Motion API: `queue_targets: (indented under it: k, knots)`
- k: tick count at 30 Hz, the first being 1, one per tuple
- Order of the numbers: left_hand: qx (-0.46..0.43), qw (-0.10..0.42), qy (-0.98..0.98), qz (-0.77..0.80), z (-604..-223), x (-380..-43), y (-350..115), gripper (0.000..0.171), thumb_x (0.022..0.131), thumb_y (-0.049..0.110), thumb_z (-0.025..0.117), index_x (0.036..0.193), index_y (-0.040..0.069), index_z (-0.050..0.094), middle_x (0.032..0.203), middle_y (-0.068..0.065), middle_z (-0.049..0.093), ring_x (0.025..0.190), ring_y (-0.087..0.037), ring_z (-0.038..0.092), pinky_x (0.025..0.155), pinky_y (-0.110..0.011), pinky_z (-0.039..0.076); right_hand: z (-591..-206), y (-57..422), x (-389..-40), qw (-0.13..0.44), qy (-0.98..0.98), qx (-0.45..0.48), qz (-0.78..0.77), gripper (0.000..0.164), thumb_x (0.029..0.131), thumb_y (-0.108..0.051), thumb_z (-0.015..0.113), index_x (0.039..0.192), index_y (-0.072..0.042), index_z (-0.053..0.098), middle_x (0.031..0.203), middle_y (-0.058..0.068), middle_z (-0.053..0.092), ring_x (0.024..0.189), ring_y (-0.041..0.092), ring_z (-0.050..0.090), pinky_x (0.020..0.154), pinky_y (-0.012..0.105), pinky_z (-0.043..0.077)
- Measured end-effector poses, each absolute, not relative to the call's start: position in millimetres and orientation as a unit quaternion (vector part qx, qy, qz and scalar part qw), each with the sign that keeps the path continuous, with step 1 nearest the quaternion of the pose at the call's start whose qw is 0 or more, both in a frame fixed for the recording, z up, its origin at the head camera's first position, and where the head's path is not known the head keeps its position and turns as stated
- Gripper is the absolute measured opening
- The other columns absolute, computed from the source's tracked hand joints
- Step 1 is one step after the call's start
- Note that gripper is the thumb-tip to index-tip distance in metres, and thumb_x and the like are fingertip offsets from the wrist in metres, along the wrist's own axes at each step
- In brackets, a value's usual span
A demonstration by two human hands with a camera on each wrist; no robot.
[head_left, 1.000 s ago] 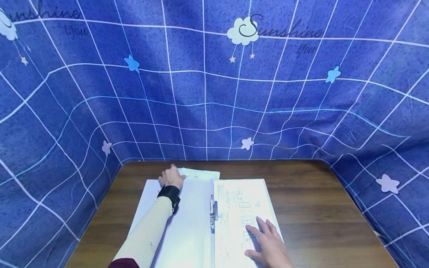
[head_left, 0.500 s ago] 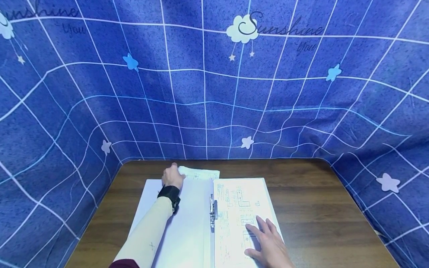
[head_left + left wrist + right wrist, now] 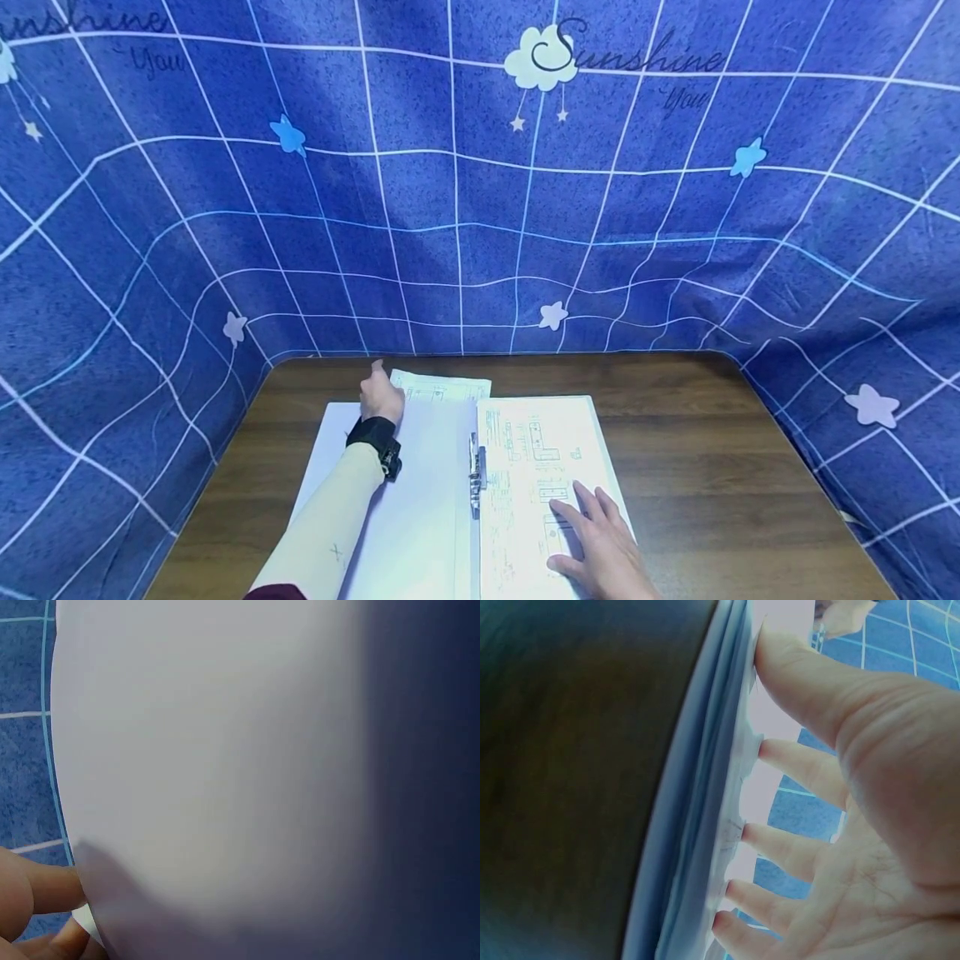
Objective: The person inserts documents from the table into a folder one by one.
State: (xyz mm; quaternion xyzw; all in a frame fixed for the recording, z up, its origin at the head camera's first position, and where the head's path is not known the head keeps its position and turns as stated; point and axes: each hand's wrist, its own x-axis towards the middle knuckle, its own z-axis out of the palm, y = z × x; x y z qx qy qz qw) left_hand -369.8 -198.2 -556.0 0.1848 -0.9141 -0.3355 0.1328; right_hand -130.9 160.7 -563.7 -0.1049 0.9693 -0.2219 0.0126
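An open file folder lies in front of me, its left side plain white. A metal clip stands along its middle. On the right side lies a sheet with technical drawings. My left hand is at the top edge of the left side; in the left wrist view its thumb and a finger pinch the folder's edge. Another printed sheet pokes out behind that edge. My right hand rests on the drawings with spread fingers, and its fingertips touch the paper in the right wrist view.
The folder lies on a brown wooden table. A blue curtain with white grid lines, stars and clouds encloses the table at the back and both sides.
My left hand has shifted slightly left and its spread fingers have drawn together; more of the printed sheet behind the folder shows beside it. My right hand stays in place.
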Motion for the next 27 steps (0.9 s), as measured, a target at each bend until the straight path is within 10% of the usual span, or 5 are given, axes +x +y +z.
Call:
queue_targets:
  k: [10, 27]
  knots:
    - [0.181, 0.154, -0.914, -0.328, -561, -370, -206, 0.022, 0.086, 0.007, 0.069, 0.106, 0.004, 0.077, 0.106, -0.028, 0.073, 0.097, -0.048, 0.07, 0.078, -0.057, 0.054, -563, 160, -131, 0.013, 0.971, -0.1, -0.219, 0.075, 0.072, -0.045, 0.089, 0.138, -0.02, 0.064, 0.155, 0.02, 0.044, 0.141, 0.054, 0.033, 0.103, 0.075, 0.035]
    - [0.113, 0.246, -0.886, -0.377, -517, -358, -198, 0.004, 0.09, 0.006, 0.074, 0.088, 0.009, 0.072, 0.085, -0.011, 0.074, 0.085, -0.035, 0.069, 0.074, -0.051, 0.052, -566, 164, -133, -0.006, 0.968, -0.122, -0.218, 0.074, 0.072, -0.044, 0.089, 0.138, -0.019, 0.064, 0.155, 0.022, 0.045, 0.139, 0.057, 0.036, 0.101, 0.074, 0.037]
